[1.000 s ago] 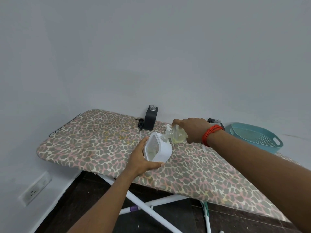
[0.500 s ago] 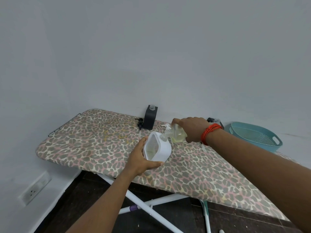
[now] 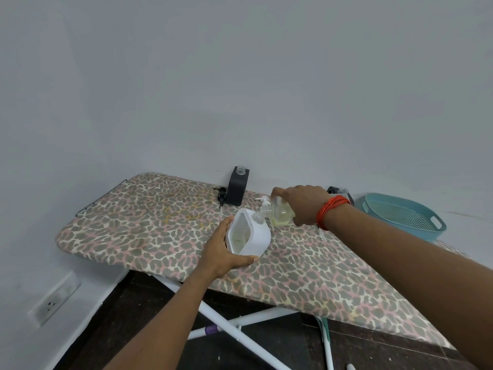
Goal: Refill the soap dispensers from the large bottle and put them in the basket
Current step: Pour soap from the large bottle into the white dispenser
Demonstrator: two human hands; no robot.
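My left hand (image 3: 222, 252) grips a white square soap dispenser (image 3: 250, 236), tilted, on the leopard-print ironing board (image 3: 160, 222). Its clear front shows a little pale liquid. My right hand (image 3: 304, 204) holds a clear bottle of yellowish soap (image 3: 280, 216) tipped on its side, its neck against the dispenser's top opening. A white pump head (image 3: 264, 201) lies just behind the bottle neck. A black dispenser (image 3: 237, 186) stands open-topped at the board's far edge, its black pump (image 3: 221, 194) lying beside it. Another dark dispenser (image 3: 340, 192) is mostly hidden behind my right wrist.
A teal plastic basket (image 3: 405, 216) with a perforated bottom sits at the board's far right. The wall runs close behind the board. White board legs (image 3: 234, 321) cross below over a dark floor. A wall socket (image 3: 54, 300) is low on the left.
Both hands hold their places with the bottle still tipped into the dispenser. The white dispenser has shifted slightly in my left hand.
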